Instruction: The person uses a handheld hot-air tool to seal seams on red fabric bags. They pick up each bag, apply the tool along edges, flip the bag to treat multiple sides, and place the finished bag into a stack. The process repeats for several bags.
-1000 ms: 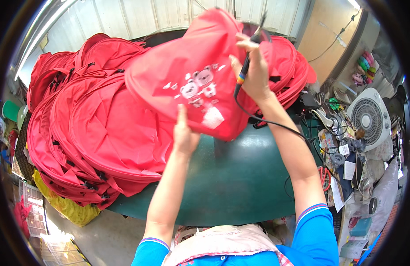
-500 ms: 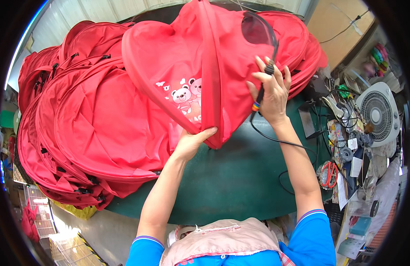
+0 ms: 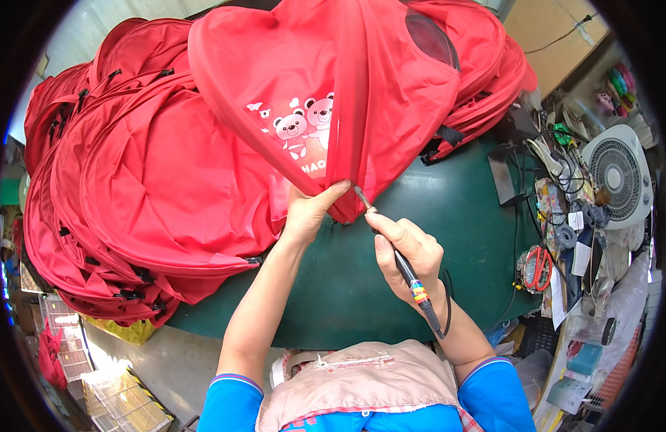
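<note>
A red fabric stroller canopy (image 3: pixel 401 101) with printed bears and a dark window hangs over the green table, its corner pointing toward me. My left hand (image 3: pixel 307 216) pinches that corner, thumb on top; the fingers beneath are hidden. A corded black soldering iron (image 3: pixel 403 268) with coloured bands is gripped like a pen in my right hand (image 3: pixel 413 252). Its metal tip meets the corner's edge, just right of my left thumb; I cannot tell how deep it goes.
Stacked red canopies (image 3: pixel 153 180) with black clips cover the table's left side. At right stand a grey fan (image 3: pixel 617 173), red-handled scissors (image 3: pixel 540 268) and tangled cords. Wire baskets (image 3: pixel 120 399) sit on the floor at lower left.
My right hand has come down and left from beside the window, turning the soldering iron so its tip meets the corner. My left hand keeps its pinch; the canopy has shifted slightly.
</note>
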`<state>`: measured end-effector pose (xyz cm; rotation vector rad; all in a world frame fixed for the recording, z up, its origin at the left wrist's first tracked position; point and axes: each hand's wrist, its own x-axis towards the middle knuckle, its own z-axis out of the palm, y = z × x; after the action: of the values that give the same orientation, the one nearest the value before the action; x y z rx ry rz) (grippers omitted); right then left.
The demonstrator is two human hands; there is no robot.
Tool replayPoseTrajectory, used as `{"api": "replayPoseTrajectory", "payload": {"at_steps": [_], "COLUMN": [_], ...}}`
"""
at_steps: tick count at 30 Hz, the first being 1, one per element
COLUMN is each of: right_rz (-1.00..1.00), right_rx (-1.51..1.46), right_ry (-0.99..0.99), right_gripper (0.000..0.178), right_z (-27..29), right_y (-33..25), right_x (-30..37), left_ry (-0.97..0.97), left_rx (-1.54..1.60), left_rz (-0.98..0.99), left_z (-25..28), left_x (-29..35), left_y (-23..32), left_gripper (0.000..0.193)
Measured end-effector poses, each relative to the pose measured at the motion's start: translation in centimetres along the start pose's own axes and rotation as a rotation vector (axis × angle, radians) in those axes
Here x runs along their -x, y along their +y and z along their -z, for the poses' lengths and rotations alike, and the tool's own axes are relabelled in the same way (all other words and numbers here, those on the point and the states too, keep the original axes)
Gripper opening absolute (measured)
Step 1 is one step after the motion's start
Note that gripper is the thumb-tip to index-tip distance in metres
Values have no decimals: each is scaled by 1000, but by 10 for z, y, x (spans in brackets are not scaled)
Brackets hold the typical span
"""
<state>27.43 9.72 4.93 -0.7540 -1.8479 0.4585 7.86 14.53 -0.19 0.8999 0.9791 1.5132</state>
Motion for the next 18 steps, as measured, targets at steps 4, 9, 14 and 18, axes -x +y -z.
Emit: {"api": "replayPoseTrajectory", "payload": {"at_steps": [4,9,14,18], "right_rz": [-15,7,-696,84], "right_rx": [33,73,-363,-308], "right_ry": [-5,-48,-494,171], "right_gripper": [29,24,29,12], "right_z": [-9,-9,49,21], "right_y": [15,-1,-43,1], "right_x": [5,-28,-84,-85], "left_ry": [42,7,40,85], "left_rx": [-13,-7,-39,25], "left_rz": [23,39,77,-27], "left_z": [-3,-6,-10,-26], "left_x": [2,10,14,21], "left_y": [-3,-8,-7,-15], "left_gripper": [39,39,48,51]}}
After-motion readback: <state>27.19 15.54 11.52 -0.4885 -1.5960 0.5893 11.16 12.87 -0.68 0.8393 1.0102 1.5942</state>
